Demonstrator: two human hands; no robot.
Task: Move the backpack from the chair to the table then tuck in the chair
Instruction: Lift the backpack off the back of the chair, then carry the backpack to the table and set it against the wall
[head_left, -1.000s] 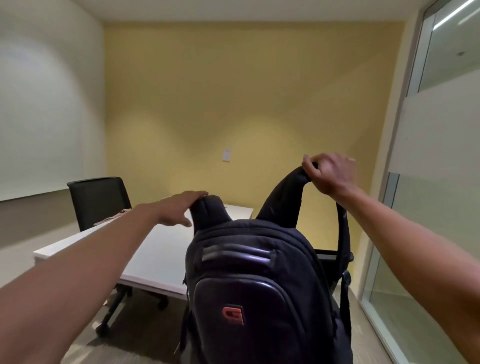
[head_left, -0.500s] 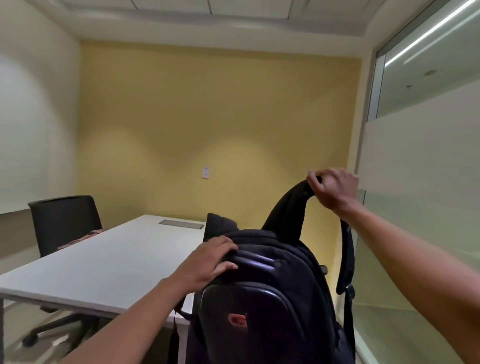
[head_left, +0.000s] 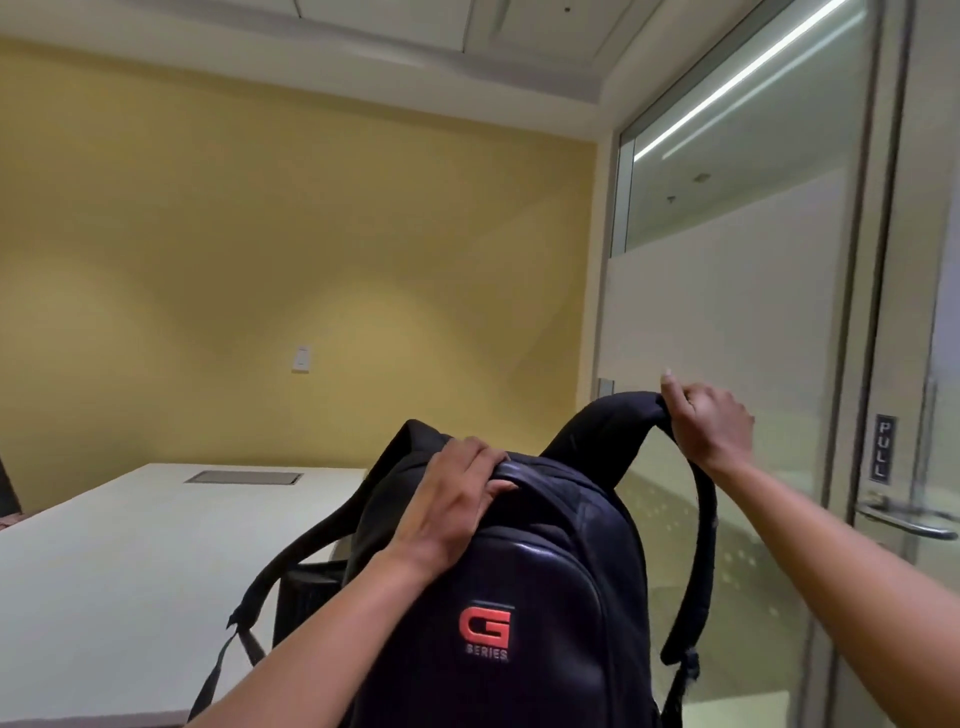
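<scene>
A black backpack (head_left: 524, 597) with a red "G" logo stands upright in front of me at the bottom centre. My left hand (head_left: 452, 499) grips its top edge, fingers curled over it. My right hand (head_left: 711, 426) is closed around the raised right shoulder strap (head_left: 613, 421). The other strap (head_left: 296, 551) hangs to the left over the white table (head_left: 130, 561), which spreads out on the left. A dark chair part (head_left: 306, 587) shows behind the bag at the table's edge. What the bag rests on is hidden.
A yellow wall is behind the table, with a white switch plate (head_left: 301, 358). A grey cable hatch (head_left: 244, 477) is set in the tabletop. A frosted glass wall and a door with a "PULL" sign (head_left: 883, 449) and a lever handle (head_left: 909, 522) stand close on the right.
The view has turned right and up, and the far chair has left the frame. My left hand shifted onto the bag's top edge. The backpack appears closer and higher, with my right hand holding the strap throughout.
</scene>
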